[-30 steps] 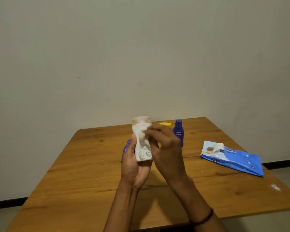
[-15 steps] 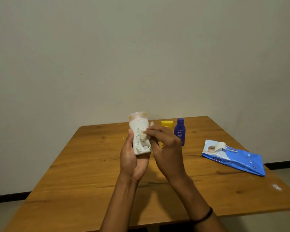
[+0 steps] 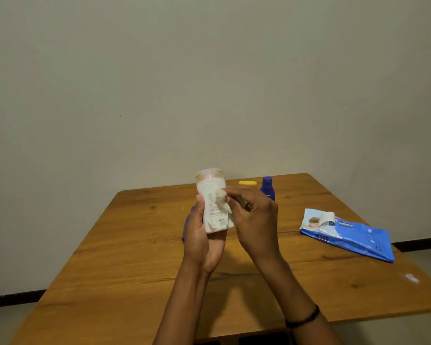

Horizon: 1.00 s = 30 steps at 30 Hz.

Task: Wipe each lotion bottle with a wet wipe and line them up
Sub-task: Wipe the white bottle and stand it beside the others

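A wooden table (image 3: 135, 257) fills the room's middle. On its right side lies a blue wet wipe pack (image 3: 353, 235), flap peeled up. Above the table, the left hand (image 3: 202, 242) is wrapped around a white lotion bottle (image 3: 213, 207), held upright. The right hand (image 3: 256, 220) pinches a wet wipe (image 3: 223, 199) against the bottle's side. Behind stand a dark blue bottle (image 3: 267, 184) and a yellow cap (image 3: 247, 183).

A wooden table (image 3: 139, 257) stands against a plain pale wall (image 3: 209, 83).
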Each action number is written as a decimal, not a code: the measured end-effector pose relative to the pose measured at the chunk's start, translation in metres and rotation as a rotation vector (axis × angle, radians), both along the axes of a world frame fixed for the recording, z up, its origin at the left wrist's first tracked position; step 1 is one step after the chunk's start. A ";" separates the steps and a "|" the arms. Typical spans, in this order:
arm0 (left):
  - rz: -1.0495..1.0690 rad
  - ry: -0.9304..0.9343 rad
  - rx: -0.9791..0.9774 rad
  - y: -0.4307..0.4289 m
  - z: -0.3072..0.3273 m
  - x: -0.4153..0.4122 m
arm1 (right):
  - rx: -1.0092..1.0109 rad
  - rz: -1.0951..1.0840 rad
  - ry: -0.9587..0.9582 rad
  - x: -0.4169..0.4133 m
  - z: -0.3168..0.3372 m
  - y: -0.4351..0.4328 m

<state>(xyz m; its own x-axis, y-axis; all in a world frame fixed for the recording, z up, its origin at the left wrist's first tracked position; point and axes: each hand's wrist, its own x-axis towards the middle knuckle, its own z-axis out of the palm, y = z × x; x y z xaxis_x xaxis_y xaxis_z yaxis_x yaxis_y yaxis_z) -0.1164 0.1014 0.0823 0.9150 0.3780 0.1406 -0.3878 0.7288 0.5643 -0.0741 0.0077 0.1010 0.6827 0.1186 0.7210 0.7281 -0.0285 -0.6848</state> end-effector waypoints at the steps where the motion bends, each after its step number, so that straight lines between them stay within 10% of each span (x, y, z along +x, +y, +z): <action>1: 0.004 0.006 0.020 -0.003 -0.001 0.001 | 0.004 -0.013 -0.011 0.004 0.004 0.002; 14: 0.161 0.050 0.267 -0.010 -0.008 0.002 | -0.152 -0.080 -0.317 0.009 0.016 0.018; 30: 0.053 0.043 -0.002 -0.011 0.012 0.004 | -0.144 -0.068 -0.247 0.005 0.005 0.005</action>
